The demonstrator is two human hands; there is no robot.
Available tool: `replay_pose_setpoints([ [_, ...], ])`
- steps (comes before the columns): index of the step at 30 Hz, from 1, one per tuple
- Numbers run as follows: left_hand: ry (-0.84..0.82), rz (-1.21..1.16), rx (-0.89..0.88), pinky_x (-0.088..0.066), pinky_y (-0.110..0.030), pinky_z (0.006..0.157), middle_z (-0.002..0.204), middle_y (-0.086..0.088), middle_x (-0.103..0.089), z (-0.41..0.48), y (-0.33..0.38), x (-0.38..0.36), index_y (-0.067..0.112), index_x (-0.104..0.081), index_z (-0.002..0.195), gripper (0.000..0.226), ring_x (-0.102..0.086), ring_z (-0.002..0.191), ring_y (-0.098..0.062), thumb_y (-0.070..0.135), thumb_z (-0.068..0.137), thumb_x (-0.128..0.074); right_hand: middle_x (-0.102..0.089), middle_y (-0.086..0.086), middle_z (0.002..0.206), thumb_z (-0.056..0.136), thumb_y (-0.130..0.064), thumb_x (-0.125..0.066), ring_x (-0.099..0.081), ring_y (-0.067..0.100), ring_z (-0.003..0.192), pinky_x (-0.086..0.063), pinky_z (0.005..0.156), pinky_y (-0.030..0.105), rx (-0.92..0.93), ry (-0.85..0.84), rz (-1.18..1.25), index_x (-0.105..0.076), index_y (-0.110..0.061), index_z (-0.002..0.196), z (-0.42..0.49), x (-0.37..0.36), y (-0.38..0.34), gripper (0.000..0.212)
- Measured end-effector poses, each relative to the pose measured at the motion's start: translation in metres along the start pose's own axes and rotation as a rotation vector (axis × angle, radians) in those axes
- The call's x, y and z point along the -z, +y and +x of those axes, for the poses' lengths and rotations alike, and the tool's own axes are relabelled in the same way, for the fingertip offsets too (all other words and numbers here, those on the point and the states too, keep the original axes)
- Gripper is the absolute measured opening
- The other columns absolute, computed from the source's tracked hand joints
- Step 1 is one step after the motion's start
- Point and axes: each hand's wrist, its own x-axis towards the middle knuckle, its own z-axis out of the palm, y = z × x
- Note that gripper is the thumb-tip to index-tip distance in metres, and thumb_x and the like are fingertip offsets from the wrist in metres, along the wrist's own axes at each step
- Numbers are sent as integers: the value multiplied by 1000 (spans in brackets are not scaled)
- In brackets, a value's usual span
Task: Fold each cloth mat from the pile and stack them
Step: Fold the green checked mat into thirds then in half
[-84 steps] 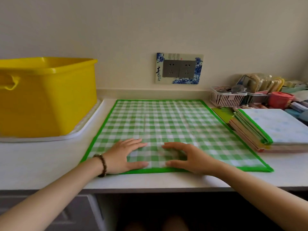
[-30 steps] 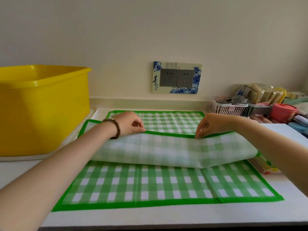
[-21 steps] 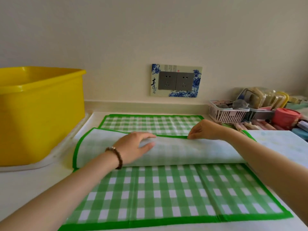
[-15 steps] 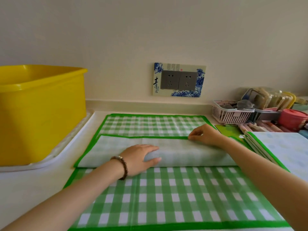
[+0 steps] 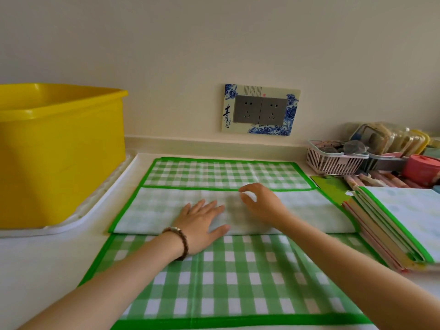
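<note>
A green checked cloth mat [image 5: 228,277] lies spread on the white counter. A pale flap [image 5: 309,210] of it, underside up with a green border, is folded across the middle. Checked cloth shows both beyond the flap and in front of it. My left hand [image 5: 202,225] lies flat on the flap near its front fold, fingers spread. My right hand [image 5: 259,203] is over the flap's far edge with fingers loosely curled, gripping nothing. A stack of folded mats [image 5: 392,225] sits at the right, touching the spread mat.
A yellow tub [image 5: 59,148] stands on a white tray [image 5: 78,222] at the left. At the back right are a pink basket [image 5: 333,160], a red container [image 5: 421,167] and other clutter. A wall socket [image 5: 260,109] is behind the mat.
Both hands folded the mat's edge away from me and laid the flap down. The left hand then pressed flat on it. The right hand let go of the edge and moved left.
</note>
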Motion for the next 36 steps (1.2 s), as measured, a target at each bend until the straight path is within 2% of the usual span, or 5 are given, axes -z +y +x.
replay_pose_setpoints([
  [6,15,36,17,2,-41,118,158,11,2,1,2,-3,34,-5,149,62,5,145,-13,60,94,-19,-31,-1,152,100,-35,-31,-27,16,140,-18,115,34,38,-121,-180,-35,-23,143,-16,-24,-13,45],
  [13,-3,59,8,4,-43,118,158,11,7,-2,1,-2,34,-2,149,64,8,145,-13,61,94,-17,-11,-6,158,101,-40,-15,-6,14,146,-1,118,38,-48,-182,-234,-16,-30,150,-22,-21,5,50],
  [26,-11,72,-10,4,-45,118,157,13,10,-4,-1,-2,35,1,149,65,10,145,-12,63,92,-12,-2,-1,160,101,-45,-16,-1,17,147,-3,120,38,-358,-172,-351,-7,-20,151,-56,56,117,57],
  [31,-4,69,-3,4,-45,118,157,12,9,-5,0,-2,35,1,149,67,9,145,-13,65,90,-13,-1,1,159,101,-46,-17,1,19,147,-1,120,39,-364,-208,-343,-7,-18,151,-55,60,119,59],
  [36,-10,64,-1,3,-46,118,157,12,9,-6,1,-1,35,0,149,70,9,145,-13,68,89,-15,-8,-1,159,100,-45,-22,-5,15,146,-2,120,41,-256,-131,-289,-15,-22,150,-56,51,79,55],
])
